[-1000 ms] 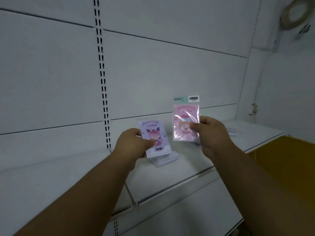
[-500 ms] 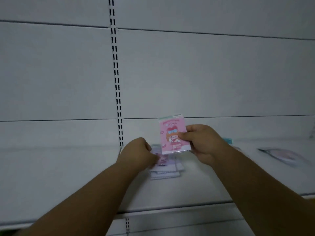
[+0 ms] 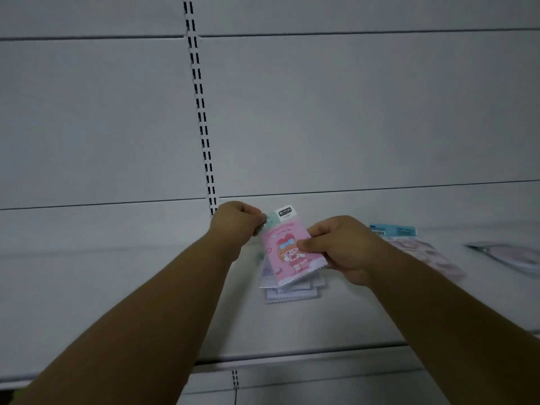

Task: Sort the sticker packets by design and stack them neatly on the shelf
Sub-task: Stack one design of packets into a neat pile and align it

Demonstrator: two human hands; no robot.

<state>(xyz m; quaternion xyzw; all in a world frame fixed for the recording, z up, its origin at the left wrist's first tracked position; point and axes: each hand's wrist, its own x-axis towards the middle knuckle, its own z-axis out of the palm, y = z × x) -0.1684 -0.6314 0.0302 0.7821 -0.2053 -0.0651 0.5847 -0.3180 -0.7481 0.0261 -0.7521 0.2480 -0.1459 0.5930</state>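
On the white shelf (image 3: 146,302), a purple packet stack (image 3: 292,293) lies under the pink sticker packet (image 3: 287,252). The right hand (image 3: 339,249) pinches its right edge; the left hand (image 3: 236,222) pinches its top-left corner.

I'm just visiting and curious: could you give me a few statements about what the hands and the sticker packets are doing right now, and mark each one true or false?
1. The right hand grips the pink packet by its side edge. True.
2. The left hand lies flat and open on the shelf. False: its fingers are curled, pinching the packet's top corner.
3. A small stack of packets lies on the shelf under the pink packet. True.
4. The shelf to the right of the hands has nothing on it. False: a blue-topped packet lies there, with another further right.
5. The pink packet lies flat on the stack. False: it is held tilted above it.
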